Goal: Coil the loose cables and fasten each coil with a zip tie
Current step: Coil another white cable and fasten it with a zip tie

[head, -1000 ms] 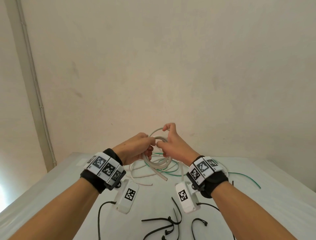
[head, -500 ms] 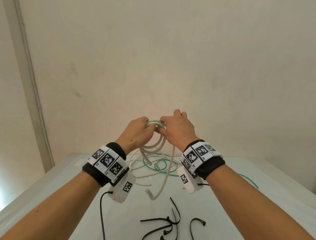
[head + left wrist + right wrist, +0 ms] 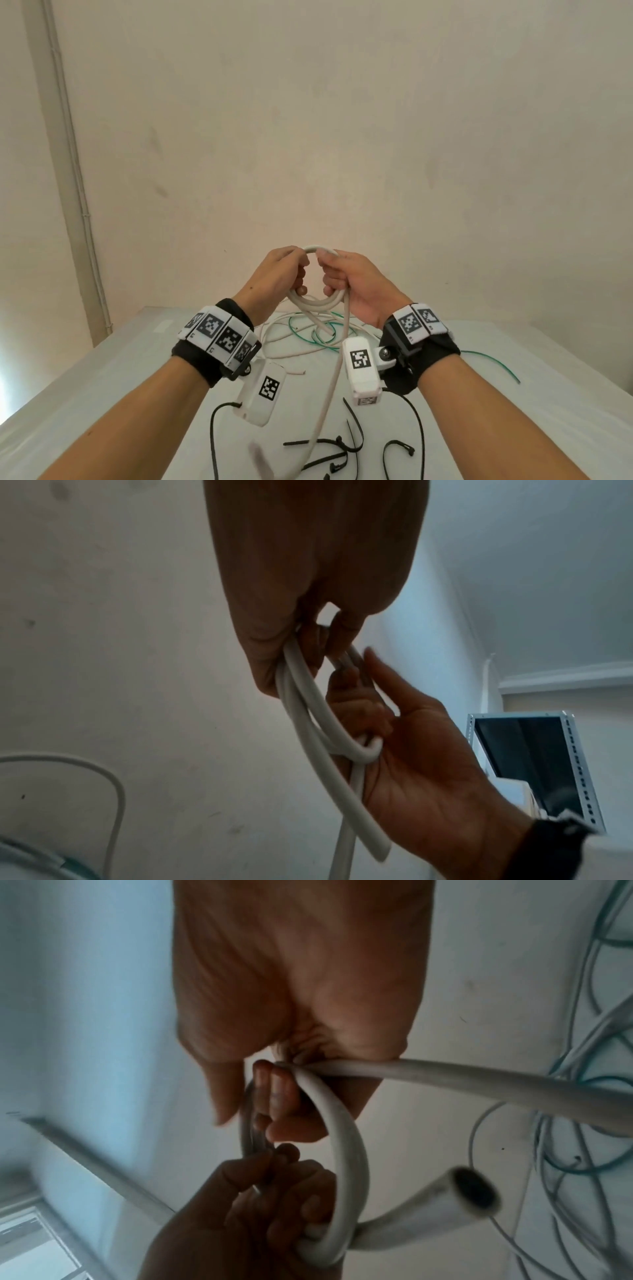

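Observation:
A thick white cable [image 3: 317, 301] is wound into a small coil held up above the table between both hands. My left hand [image 3: 282, 270] grips the coil's left side, fingers curled round it [image 3: 301, 674]. My right hand [image 3: 346, 274] grips the right side [image 3: 342, 1123]. A long tail of the cable [image 3: 330, 387] hangs down from my right hand toward the table's near edge. Its short cut end [image 3: 474, 1194] sticks out below the coil. Several black zip ties [image 3: 329, 452] lie on the table below my wrists.
Thin white cables [image 3: 274, 335] and a green wire [image 3: 318, 337] lie tangled on the white table [image 3: 102, 394] under the hands; the green wire's end [image 3: 496, 363] trails right. A plain wall stands close behind. A grey metal rack [image 3: 534, 764] shows in the left wrist view.
Both hands have risen with the coil. The right hand turned palm-in around the coil's right side, and the cable's free tail swung down to hang long toward the near edge.

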`<state>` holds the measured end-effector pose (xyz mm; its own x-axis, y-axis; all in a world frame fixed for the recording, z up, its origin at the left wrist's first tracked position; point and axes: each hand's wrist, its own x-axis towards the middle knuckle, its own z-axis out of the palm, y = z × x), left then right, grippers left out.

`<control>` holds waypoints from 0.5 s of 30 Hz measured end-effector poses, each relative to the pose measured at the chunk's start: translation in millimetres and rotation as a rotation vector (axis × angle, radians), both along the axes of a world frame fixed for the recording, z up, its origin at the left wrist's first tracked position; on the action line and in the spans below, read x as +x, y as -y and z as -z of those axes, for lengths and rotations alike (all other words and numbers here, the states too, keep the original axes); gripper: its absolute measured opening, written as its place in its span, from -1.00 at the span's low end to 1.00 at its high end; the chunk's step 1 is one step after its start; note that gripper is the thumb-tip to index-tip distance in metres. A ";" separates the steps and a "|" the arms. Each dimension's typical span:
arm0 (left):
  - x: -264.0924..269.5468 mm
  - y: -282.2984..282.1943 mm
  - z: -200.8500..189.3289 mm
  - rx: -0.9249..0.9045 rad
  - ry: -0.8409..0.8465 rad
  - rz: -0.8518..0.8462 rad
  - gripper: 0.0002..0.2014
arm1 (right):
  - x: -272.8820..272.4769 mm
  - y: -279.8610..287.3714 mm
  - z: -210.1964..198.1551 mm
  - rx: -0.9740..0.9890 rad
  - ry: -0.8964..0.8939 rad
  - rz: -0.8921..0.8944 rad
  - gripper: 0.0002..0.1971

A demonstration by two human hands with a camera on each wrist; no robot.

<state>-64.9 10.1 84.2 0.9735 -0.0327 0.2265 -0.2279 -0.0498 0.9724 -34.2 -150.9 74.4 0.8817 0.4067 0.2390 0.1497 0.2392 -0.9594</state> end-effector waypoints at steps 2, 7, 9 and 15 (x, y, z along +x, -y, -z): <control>-0.9 0.2 -0.6 -0.050 -0.047 0.087 -0.77 | -2.0 1.9 -3.5 0.011 -0.068 -0.004 -0.67; 2.6 -7.2 2.4 -0.012 -0.103 0.177 -0.86 | -0.6 0.5 -3.5 -0.041 0.017 0.164 -0.65; 6.0 -10.8 3.1 0.225 -0.084 0.089 -0.77 | 1.7 0.8 -3.8 -0.007 0.047 0.231 -0.66; 2.8 -18.0 -16.6 0.480 0.067 -0.057 -0.75 | 7.6 3.3 -7.4 0.091 -0.020 0.263 -0.64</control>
